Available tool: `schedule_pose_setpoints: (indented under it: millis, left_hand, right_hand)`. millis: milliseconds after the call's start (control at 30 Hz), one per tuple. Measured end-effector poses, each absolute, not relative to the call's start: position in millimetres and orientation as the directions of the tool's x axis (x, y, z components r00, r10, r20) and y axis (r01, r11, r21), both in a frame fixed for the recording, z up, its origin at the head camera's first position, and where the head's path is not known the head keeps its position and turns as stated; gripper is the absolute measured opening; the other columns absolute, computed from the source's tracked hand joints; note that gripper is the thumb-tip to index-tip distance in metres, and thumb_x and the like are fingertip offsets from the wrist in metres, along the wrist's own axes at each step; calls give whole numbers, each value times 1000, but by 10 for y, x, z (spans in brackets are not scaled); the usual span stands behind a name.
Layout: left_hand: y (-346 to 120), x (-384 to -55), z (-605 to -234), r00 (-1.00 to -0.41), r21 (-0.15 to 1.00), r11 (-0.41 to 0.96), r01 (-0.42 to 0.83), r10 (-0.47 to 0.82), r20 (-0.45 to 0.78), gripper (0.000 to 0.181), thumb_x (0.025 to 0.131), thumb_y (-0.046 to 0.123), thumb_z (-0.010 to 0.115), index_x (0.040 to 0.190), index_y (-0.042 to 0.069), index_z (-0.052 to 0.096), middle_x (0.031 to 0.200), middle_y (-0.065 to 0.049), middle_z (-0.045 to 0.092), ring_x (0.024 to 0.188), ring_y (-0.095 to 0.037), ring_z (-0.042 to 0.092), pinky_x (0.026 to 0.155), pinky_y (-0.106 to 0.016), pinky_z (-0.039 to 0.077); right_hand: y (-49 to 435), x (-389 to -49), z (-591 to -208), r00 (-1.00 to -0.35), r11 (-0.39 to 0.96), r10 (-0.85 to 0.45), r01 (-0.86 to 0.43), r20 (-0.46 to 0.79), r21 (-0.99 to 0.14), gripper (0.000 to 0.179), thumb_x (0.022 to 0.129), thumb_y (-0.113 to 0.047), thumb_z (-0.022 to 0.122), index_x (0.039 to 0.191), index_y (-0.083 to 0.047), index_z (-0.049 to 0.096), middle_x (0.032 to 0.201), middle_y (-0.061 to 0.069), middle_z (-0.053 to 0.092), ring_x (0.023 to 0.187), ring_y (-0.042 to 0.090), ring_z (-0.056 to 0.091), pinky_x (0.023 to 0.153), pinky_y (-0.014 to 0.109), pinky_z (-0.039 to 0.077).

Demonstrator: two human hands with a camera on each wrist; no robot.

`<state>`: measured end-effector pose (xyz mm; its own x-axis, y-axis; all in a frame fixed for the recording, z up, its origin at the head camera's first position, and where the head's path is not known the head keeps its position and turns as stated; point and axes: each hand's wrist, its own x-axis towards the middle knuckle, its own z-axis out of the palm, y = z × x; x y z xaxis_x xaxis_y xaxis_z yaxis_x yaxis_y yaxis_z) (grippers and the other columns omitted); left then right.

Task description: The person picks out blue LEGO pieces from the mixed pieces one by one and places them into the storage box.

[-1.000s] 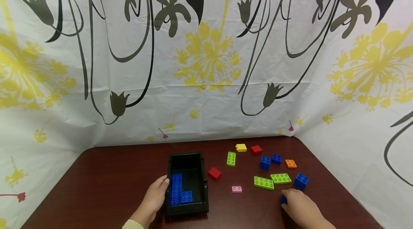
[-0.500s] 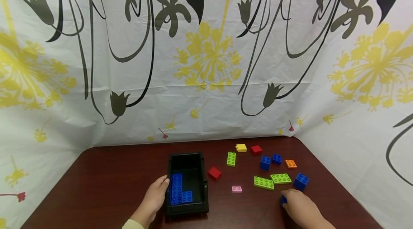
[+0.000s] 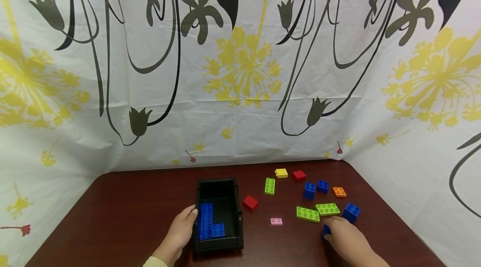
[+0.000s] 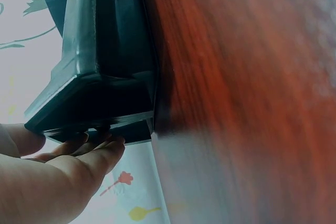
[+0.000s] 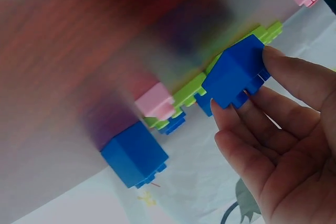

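Note:
My left hand (image 3: 180, 229) grips the left wall of a black plastic bin (image 3: 218, 247), thumb at the rim and fingers under it in the left wrist view. Inside the bin, a long blue block (image 3: 205, 221) lies along the left wall with a small blue block (image 3: 218, 230) beside it. At the right, my right hand (image 3: 347, 237) pinches a blue toy building block (image 5: 233, 72) between thumb and fingers; its studs face the palm. In the head view the hand covers most of that block. Another blue block (image 3: 351, 212) stands just beyond the hand.
Two lime blocks (image 3: 308, 214) lie just beyond the right hand. Around them are a pink block (image 3: 276, 221), red blocks (image 3: 250, 202), blue blocks (image 3: 310, 191), an orange block (image 3: 339, 191) and a yellow block (image 3: 281, 173). A patterned sheet (image 3: 233, 133) hangs behind the table.
My right hand has shifted slightly left with the blue block between its fingers. The left hand and bin stay in place.

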<state>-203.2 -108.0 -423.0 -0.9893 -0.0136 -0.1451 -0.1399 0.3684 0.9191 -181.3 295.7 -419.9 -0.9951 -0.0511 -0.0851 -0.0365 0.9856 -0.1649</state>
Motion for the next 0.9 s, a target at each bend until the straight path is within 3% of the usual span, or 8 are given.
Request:
schedule_pose_setpoints:
  millis: [367,567,900]
  left_hand:
    - [-1064,-2039,-4226,-989,914,381,-140,-18,-144,51,106,28,36,142,-7,39,144,-30,39,133,-51,32,104,-65,32]
    - [-1073,-2048,-4224,-989,913,384,-139,-8,-147,52,106,29,36,142,-8,38,145,-31,38,134,-51,30,103,-65,32]
    - [-1083,-2058,-4245,-988,904,400,-148,-14,-155,52,106,29,37,142,-8,39,143,-31,39,132,-51,32,102,-65,33]
  right_hand:
    - [2770,-1798,-4085,-998,975,-59,-50,-36,-218,28,80,-14,78,105,-3,70,101,9,68,96,27,64,84,53,53]
    - [2617,-1767,-4022,-998,967,-64,-62,-1,-246,30,82,-15,77,109,-4,69,106,8,67,102,29,63,87,54,52]
    - [2376,-1759,-3951,-986,940,-125,-152,108,-304,31,82,-13,76,110,-3,69,108,8,66,103,25,62,89,50,52]
